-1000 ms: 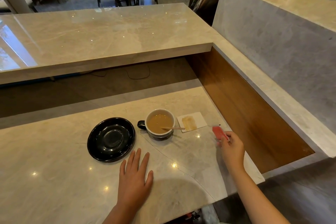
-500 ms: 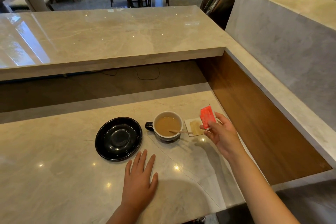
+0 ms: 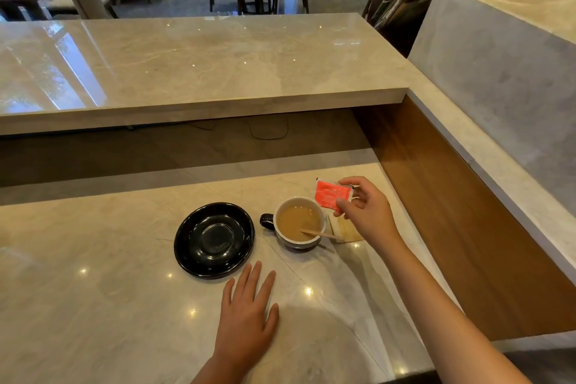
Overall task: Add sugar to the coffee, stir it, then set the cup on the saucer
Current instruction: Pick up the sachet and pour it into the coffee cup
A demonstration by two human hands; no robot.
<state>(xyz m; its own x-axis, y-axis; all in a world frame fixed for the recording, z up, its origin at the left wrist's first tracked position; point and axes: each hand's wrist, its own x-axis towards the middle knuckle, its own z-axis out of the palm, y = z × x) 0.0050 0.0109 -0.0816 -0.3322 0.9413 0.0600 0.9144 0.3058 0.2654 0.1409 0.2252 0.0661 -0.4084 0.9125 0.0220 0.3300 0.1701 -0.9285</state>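
Left hand [image 3: 247, 315] is laid flat on the lower counter [image 3: 93, 305], palm down, fingers extended and slightly spread, nothing gripped. Black saucer [image 3: 214, 239] is seen just beyond it at 11 o'clock, bare. Cup [image 3: 300, 222] of milky coffee is set just right of the saucer, not on it, handle at 9 o'clock, wooden stirrer [image 3: 321, 234] propped inside. Red sugar packet [image 3: 331, 195] is pinched between thumb and fingertips of right hand [image 3: 366, 212], held at the cup's 1 o'clock rim.
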